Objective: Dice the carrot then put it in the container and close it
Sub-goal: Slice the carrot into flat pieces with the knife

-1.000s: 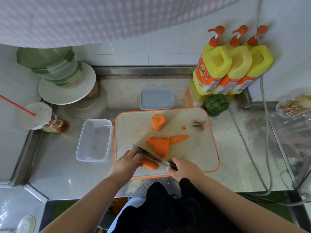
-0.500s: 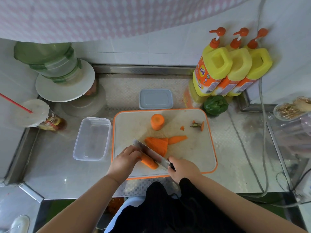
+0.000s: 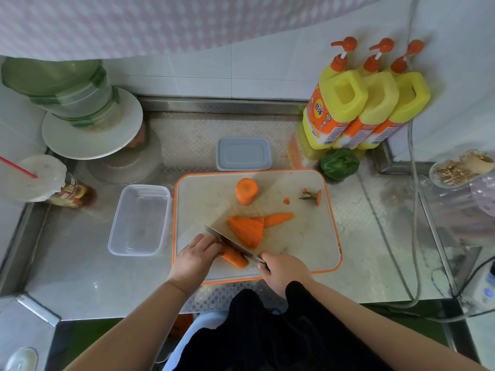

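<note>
Knife on a carrot piece at the near-left part of the cutting board.

The cutting board (image 3: 308,253) has an orange rim and lies on the steel counter (image 3: 80,277), its near edge close to the counter's front lip; bare board stays open to the right and at the far left; the clear container (image 3: 139,219) stands empty just beside the board's left edge, its grey lid (image 3: 243,153) just behind the far edge; the left hand (image 3: 195,261) curls over and holds down the carrot piece (image 3: 235,258), fingertips against the blade; the right hand (image 3: 284,271) grips the handle of the knife (image 3: 233,243), which lies slantwise across the piece; a fan of carrot slices (image 3: 246,231) lies just beyond the blade; a carrot stub (image 3: 246,190) stands upright further back.
</note>
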Motion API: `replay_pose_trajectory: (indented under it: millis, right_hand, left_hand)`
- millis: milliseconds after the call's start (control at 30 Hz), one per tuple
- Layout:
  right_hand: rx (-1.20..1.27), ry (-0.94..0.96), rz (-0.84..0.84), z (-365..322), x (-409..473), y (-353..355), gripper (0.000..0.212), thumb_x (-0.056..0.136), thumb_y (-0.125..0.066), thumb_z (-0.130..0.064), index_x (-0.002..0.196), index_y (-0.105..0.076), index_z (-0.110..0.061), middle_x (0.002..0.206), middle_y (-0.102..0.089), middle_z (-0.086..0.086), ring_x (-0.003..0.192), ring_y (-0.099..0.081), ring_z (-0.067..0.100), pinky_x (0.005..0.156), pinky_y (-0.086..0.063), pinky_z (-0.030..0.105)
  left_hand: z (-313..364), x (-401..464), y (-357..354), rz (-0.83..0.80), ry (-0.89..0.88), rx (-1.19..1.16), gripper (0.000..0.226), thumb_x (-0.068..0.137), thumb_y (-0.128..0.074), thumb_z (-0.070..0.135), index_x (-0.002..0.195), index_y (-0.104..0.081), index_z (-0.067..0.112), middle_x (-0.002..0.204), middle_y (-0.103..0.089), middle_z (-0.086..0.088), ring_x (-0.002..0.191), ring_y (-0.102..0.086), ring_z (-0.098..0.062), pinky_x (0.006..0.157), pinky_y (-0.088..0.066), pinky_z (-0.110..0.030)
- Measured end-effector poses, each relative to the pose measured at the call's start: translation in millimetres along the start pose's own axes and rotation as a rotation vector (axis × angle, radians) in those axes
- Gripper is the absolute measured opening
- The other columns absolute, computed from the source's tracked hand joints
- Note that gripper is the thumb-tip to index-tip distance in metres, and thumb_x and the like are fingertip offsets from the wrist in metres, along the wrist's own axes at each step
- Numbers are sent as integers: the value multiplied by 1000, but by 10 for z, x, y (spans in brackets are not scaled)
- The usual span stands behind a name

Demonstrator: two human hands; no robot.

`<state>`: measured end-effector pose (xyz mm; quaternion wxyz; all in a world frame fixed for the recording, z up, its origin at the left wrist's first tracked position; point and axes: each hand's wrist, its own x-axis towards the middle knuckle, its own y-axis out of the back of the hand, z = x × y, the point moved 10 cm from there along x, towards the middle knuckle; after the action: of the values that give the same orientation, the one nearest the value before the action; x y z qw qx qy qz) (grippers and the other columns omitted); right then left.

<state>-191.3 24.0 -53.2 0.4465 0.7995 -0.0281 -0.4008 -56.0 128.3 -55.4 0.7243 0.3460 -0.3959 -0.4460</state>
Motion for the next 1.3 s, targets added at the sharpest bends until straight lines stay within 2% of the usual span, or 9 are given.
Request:
replay_pose_trajectory:
  millis: [133,267,400,600,767,967,1067,1200,1300]
  right_hand:
    - [-6,5,-13,-11,-8,-10,19,101,-35,-32,87,-36,-19,63,-38,-6,70,-47,20,63,-35,32]
    - [-6,4,-17,-6,-13,-17,20,101,-35,-33,87,-38,-20,63,-40,-7,69,-48,20,61,-36,31]
    - [-5,-6,-12,7,-35,-9,20,101,-35,-33,87,-39,-20,63,-39,-7,69,-48,19,62,-37,31]
    - [-7,-21,-16,-20,-60,2,20,101,-35,-33,96,-47,-18,74,-50,-3,72,-49,19,65,-42,33]
    - [15,-17,-2,-31,-30,9,19,101,-35,-32,88,-40,-19,63,-42,-6,69,-49,20,62,-39,33]
    - [21,-27,-2,-30,-14,8,19,100,-36,-33,86,-39,-19,63,-40,-6,70,-49,20,63,-40,33]
    - [17,-19,4,-27,-12,39,21,100,-37,-33,84,-37,-20,62,-39,-6,69,-48,20,59,-38,32]
    - [-5,-10,-1,-22,2,96,33,101,-36,-33,69,-28,-25,61,-38,-6,60,-42,17,48,-26,27]
    - [-8,-11,-8,-25,-2,56,22,101,-35,-33,83,-37,-21,62,-39,-6,64,-45,19,57,-33,31]
  left_hand:
    - [41,16,14,-13,-71,28,17,85,-53,13,95,-66,18,99,-63,0,90,-57,-20,70,-55,-29]
    - [66,17,16,-28,-104,41,20,85,-50,12,94,-68,16,98,-64,-2,90,-54,-17,67,-54,-28]
    - [54,-7,5,-48,-120,39,13,88,-53,19,99,-60,20,100,-62,-1,91,-55,-18,67,-55,-30]
    - [134,-18,-79,-103,-125,50,26,83,-51,15,107,-55,24,110,-57,3,103,-52,-18,80,-56,-32]
    - [257,-2,-75,-149,-106,57,53,59,-80,0,105,-63,20,112,-56,0,106,-50,-19,82,-56,-33]
    - [279,-4,-78,-107,-158,68,32,81,-46,14,104,-66,22,111,-59,3,107,-52,-18,90,-51,-32]
    - [297,36,-82,-98,-170,51,28,83,-48,14,102,-69,20,107,-63,2,103,-56,-18,87,-53,-32]
    - [354,55,-35,-44,-161,62,30,82,-46,13,102,-69,16,106,-63,0,102,-54,-18,84,-54,-31]
    - [364,16,-20,-12,-123,77,31,82,-45,12,96,-72,13,102,-65,-2,102,-54,-18,80,-56,-31]
